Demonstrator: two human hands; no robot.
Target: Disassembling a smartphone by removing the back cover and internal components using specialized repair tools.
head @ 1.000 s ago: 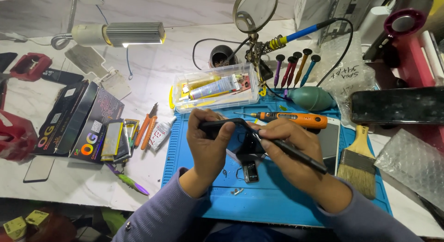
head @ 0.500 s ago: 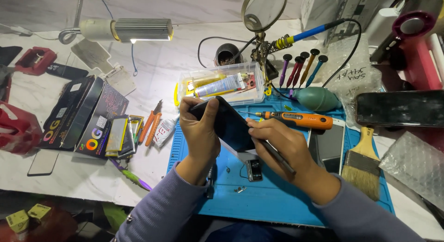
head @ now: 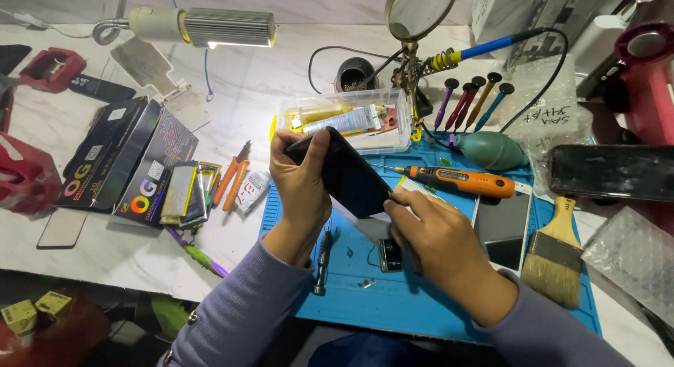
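Phone: black phone (head: 345, 172) held tilted above the blue mat (head: 435, 304), top end up toward the plastic box (head: 351, 120), likely angled so its lower edge faces the working hand
Left hand: left hand (head: 300, 183) clamped round the phone's upper end, thumb across its face, steadying it
Right hand: right hand (head: 437, 242) closed at the phone's lower corner; fingers seem to grip a thin dark tool, hard to tell
Under the hands: small dark part (head: 388, 255) and loose screws lie on the mat
Nearby: orange driver (head: 456, 179) just behind, brush (head: 551, 258) to the right, pliers (head: 232, 175) to the left
Change: half a second ago the phone sat much the same; a second ago it was lower and flatter between both hands
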